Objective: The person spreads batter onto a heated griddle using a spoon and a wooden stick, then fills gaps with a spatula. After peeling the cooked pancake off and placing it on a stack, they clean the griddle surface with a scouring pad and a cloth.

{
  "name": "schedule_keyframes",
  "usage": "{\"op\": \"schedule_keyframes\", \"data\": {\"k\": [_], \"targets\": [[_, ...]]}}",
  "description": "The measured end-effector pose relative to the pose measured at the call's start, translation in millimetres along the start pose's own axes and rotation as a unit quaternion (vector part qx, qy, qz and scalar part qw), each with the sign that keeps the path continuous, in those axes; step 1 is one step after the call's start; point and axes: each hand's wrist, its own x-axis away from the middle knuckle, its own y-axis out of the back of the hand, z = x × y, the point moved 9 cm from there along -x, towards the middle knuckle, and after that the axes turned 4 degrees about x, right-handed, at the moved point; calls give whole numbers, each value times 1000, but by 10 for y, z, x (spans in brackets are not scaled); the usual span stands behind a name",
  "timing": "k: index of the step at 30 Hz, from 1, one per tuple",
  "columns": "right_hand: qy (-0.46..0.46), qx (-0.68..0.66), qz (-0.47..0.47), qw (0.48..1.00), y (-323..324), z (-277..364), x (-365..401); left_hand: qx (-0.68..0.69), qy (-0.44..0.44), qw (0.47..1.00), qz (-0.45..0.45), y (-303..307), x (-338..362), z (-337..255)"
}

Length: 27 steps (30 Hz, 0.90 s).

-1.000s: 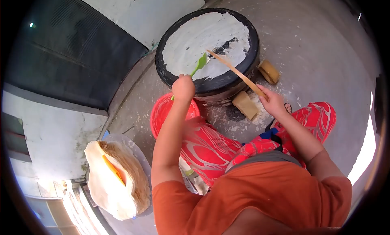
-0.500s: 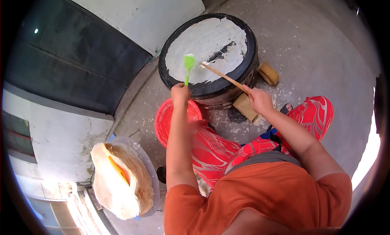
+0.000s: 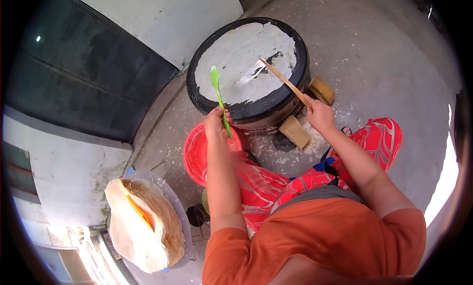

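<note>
Head view: left hand (image 3: 217, 125) grips spatula (image 3: 219, 96); right hand (image 3: 319, 114) grips stick (image 3: 284, 81) over griddle (image 3: 261, 106).

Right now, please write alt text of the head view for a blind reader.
Seen from above, a person holds a green spatula in the left hand and a wooden stick in the right hand, both tips over white batter spread on a round black griddle. A red bucket stands near the knees; folded thin sheets lie lower left.
</note>
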Motion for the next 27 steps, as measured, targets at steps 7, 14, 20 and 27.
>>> {"op": "schedule_keyframes", "data": {"k": [7,14,20,27], "targets": [[54,46,-18,997,26,21,29,9,7,1000,11,-65,55,8],[27,3,-20,999,143,-44,93,14,6,1000,12,-64,148,-33],[-19,56,-45,997,196,-355,-40,3,9,1000,11,-74,172,-30],[-105,-150,26,983,-167,-897,-181,13,4,1000,16,-57,150,-38]]}}
